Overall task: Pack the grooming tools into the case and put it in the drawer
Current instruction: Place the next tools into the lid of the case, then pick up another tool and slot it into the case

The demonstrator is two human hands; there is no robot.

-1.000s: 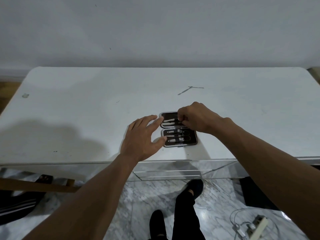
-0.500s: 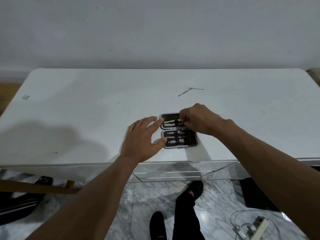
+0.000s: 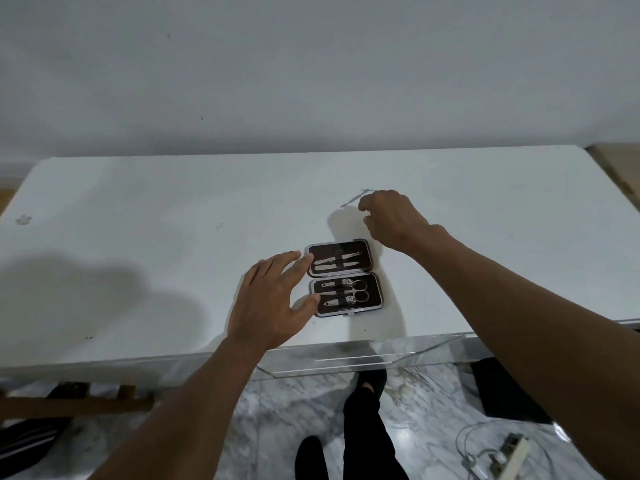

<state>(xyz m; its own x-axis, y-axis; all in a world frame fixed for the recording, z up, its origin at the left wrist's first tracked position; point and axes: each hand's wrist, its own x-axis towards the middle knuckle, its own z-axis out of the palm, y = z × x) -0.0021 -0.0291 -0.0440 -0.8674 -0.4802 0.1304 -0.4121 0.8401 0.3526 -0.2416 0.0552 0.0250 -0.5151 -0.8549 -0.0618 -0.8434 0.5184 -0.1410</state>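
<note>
The open grooming case [image 3: 375, 308], dark inside with a silver rim, lies on the white table [image 3: 138, 237] near its front edge. Its far half holds tweezers-like tools, and its near half holds scissors and clippers under straps. My left hand [image 3: 273, 299] is spread flat, with its fingertips touching the case's left edge. My right hand [image 3: 391, 216] is beyond the case with curled fingers over the end of a thin metal tool [image 3: 349, 202] that lies on the table. A clear drawer [image 3: 346, 358] stands pulled out under the table's front edge.
Below the table is a marble floor with my legs and dark shoes [image 3: 363, 427]. A white power strip with a cable [image 3: 509, 455] lies at the lower right. A wooden frame [image 3: 69, 403] and dark cloth sit at the lower left. A wall stands behind the table.
My right hand has left the case's far half and moved away to the loose metal tool. The left hand stays at the case's left edge.
</note>
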